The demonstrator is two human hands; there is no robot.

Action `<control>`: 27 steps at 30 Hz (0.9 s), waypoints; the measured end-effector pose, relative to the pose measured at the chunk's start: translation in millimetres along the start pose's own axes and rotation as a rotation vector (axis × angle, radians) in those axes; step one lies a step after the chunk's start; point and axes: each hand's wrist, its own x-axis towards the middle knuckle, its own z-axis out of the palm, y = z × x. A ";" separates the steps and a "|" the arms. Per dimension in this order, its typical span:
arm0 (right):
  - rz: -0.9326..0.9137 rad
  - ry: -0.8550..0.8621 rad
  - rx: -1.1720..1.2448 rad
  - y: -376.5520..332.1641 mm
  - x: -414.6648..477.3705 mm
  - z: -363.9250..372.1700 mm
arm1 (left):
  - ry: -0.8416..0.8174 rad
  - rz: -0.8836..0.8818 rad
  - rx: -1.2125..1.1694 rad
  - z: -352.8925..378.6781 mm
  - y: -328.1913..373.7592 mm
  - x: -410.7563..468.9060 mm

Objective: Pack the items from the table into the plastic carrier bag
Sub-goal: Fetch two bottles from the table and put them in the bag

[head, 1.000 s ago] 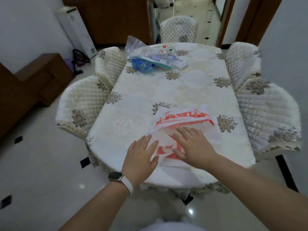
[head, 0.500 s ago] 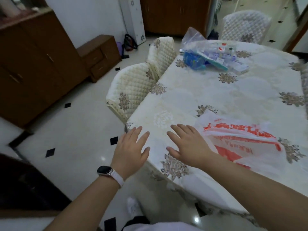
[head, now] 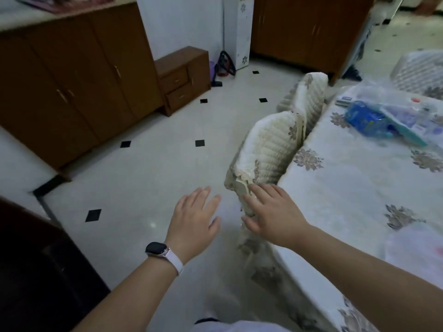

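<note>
My left hand [head: 194,220], with a watch on the wrist, hovers over the floor with fingers spread and holds nothing. My right hand [head: 273,212] is flat and empty, in front of the near corner of a quilted chair [head: 268,149] by the table's left edge. The white plastic carrier bag [head: 417,250] lies on the table [head: 347,188] at the far right, mostly out of frame. The items sit at the table's far end: a blue packet [head: 366,121], a teal box [head: 405,133] and a clear plastic bag [head: 393,97] with small things.
A second quilted chair [head: 309,97] stands behind the first along the table's left side. Brown cabinets [head: 72,92] and a small drawer unit [head: 184,77] line the left wall. White tiled floor [head: 143,178] lies open between them and the table.
The view has swung left, away from the table. Both hands left the carrier bag and now hover off the table's left edge, still flat and empty.
</note>
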 end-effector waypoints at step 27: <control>-0.067 0.116 0.183 57.5 426.0 99.4 | -0.114 -0.139 0.170 -3.7 -294.2 285.1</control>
